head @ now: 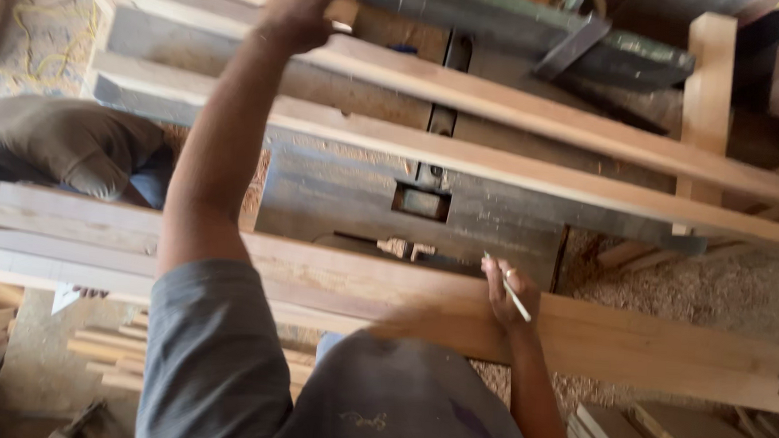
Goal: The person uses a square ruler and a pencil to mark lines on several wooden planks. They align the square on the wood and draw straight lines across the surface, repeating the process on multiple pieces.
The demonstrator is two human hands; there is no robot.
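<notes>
While left hand (298,10) grips plank (520,106), pencil (512,292) lies between right fingers (497,278).

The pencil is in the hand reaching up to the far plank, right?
No. The head view shows the pencil in the right hand, resting on the near planks. The left hand reaches up to the far plank.
</notes>
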